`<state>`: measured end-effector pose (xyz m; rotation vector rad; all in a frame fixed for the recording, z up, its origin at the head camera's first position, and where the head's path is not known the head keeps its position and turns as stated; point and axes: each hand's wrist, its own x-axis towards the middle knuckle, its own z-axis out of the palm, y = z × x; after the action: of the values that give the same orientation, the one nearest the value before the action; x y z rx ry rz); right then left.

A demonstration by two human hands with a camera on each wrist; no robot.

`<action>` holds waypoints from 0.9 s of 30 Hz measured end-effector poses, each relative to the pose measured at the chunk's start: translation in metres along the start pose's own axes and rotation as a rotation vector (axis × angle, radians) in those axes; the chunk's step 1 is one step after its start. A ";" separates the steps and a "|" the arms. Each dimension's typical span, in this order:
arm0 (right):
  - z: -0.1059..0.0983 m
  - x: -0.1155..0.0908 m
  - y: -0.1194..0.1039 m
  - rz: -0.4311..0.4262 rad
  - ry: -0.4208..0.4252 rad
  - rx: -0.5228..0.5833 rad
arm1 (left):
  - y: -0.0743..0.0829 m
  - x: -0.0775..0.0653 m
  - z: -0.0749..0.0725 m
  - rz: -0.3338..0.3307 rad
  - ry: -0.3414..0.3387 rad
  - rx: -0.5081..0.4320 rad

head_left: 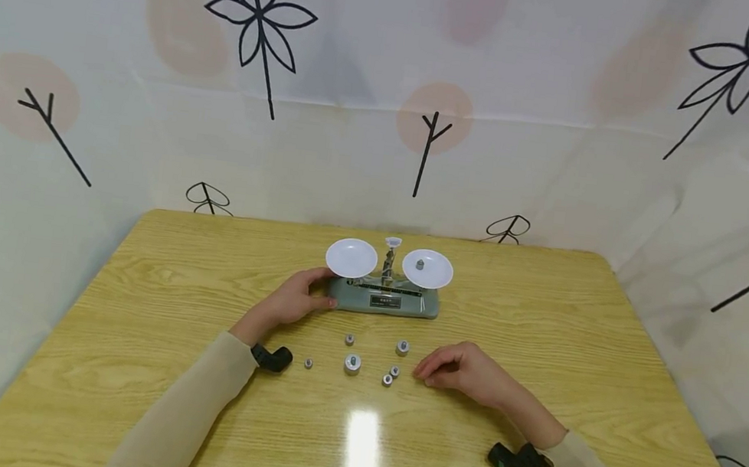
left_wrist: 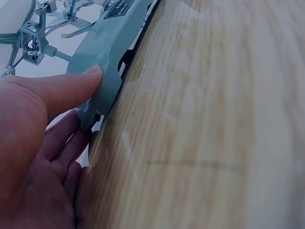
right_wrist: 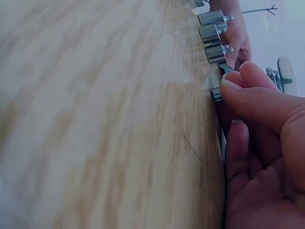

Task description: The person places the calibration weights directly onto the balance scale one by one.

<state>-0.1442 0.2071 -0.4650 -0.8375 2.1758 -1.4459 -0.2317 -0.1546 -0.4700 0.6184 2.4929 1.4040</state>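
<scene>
A balance scale (head_left: 384, 301) with a grey-green base and two white pans stands near the table's far side. My left hand (head_left: 294, 297) grips the left end of its base, thumb (left_wrist: 81, 88) on the front and fingers behind. A small metal weight (head_left: 420, 265) sits in the right pan. My right hand (head_left: 466, 371) hovers low over the table, fingers loosely bent, with nothing visible in it. Closest to its fingertips are two small weights, one (head_left: 394, 371) touching or nearly touching the other (head_left: 388, 380), and a larger weight (head_left: 403, 347).
Left of these stand a large weight (head_left: 352, 363), a smaller one (head_left: 350, 339) and a tiny one (head_left: 308, 363). The wooden table (head_left: 518, 311) reaches back to a patterned cloth (head_left: 327, 159). Black wrist cameras (head_left: 515, 461) sit on both arms.
</scene>
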 end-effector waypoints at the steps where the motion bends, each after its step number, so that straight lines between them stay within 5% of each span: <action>1: 0.000 0.000 0.000 0.000 0.000 0.004 | 0.000 0.000 0.000 0.000 0.000 0.000; 27: 0.003 -0.002 -0.001 0.043 0.047 -0.019 | 0.002 0.000 0.001 -0.001 0.004 -0.002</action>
<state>-0.1405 0.2056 -0.4650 -0.7664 2.2312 -1.4401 -0.2304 -0.1531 -0.4685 0.6147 2.4944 1.4090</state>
